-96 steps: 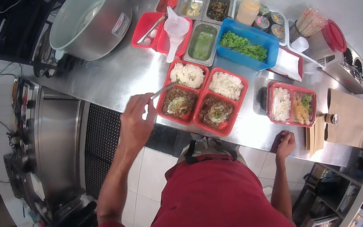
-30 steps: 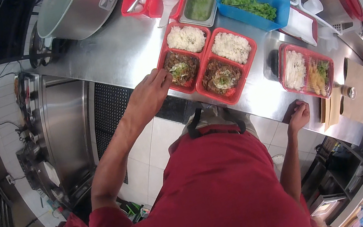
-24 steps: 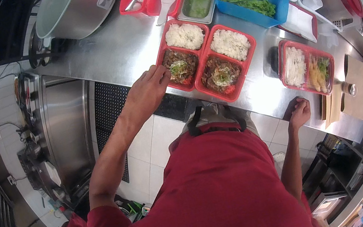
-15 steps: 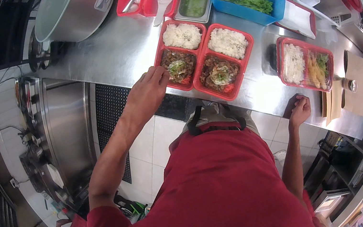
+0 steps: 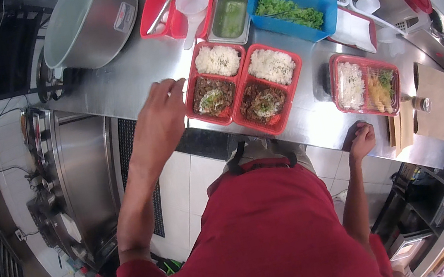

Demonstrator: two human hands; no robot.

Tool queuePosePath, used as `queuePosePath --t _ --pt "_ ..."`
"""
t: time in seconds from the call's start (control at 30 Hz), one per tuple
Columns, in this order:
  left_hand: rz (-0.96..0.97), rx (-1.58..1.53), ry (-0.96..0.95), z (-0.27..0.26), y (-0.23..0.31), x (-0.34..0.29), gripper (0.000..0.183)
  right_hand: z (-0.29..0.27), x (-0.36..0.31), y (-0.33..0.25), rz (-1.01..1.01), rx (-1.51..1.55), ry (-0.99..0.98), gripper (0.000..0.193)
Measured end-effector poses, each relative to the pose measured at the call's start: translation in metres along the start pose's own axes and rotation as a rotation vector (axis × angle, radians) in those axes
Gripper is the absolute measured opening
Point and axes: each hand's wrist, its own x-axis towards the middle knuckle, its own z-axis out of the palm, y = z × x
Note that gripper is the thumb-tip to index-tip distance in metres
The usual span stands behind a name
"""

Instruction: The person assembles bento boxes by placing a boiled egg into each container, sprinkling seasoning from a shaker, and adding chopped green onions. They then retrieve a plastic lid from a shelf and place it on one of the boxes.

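Two red meal trays stand side by side on the steel counter. The left tray [image 5: 191,78] and the right tray [image 5: 296,77] each hold white rice [image 5: 271,66] in the far compartment and browned meat [image 5: 263,101] with a pale, green-flecked topping in the near one. Just left of the left tray hovers my left hand [image 5: 157,123], loosely bent, some fingers apart, nothing visible in it. At the counter's front edge my right hand [image 5: 362,141] is curled closed, seemingly without anything. Beyond it sits a clear-lidded red tray [image 5: 367,84] of rice and fried pieces.
A large metal pot [image 5: 92,25] stands at far left. Behind the trays are a red container [image 5: 156,16] with a white scoop [image 5: 192,4], a steel pan [image 5: 229,15] of green liquid and a blue bin [image 5: 298,30] of lettuce. Brown paper bags [image 5: 442,105] lie right.
My left hand has drawn back leftward from the left tray's edge, and its fingers have loosened. My right hand stays curled at the counter edge. The whole view has shifted slightly.
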Motion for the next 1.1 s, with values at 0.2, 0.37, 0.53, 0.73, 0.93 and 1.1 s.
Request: queuePosePath --t 0.2,0.37,0.53,0.73,0.93,1.1 --pt "-0.156 -0.283 0.286 0.052 -0.023 0.062 0.027 0.008 -0.002 0.004 -0.053 -0.062 0.058 0.027" --pt "-0.264 -0.223 0.025 0.132 -0.026 0.126 0.03 0.006 -0.002 0.006 -0.158 -0.07 0.077 0.024" --pt "-0.065 -0.139 0.213 0.108 -0.032 0.093 0.038 -0.016 -0.015 -0.008 0.098 0.263 -0.087 0.023" --pt "-0.422 -0.394 0.07 0.088 -0.057 -0.014 0.018 -0.017 -0.073 -0.029 0.182 0.292 -0.249 0.022" --pt "-0.774 -0.649 -0.074 0.137 -0.038 -0.098 0.018 0.002 -0.114 -0.037 0.316 0.277 -0.347 0.03" --pt "-0.813 -1.078 -0.096 0.135 -0.007 -0.104 0.01 -0.032 -0.085 -0.042 0.223 0.148 -0.174 0.022"
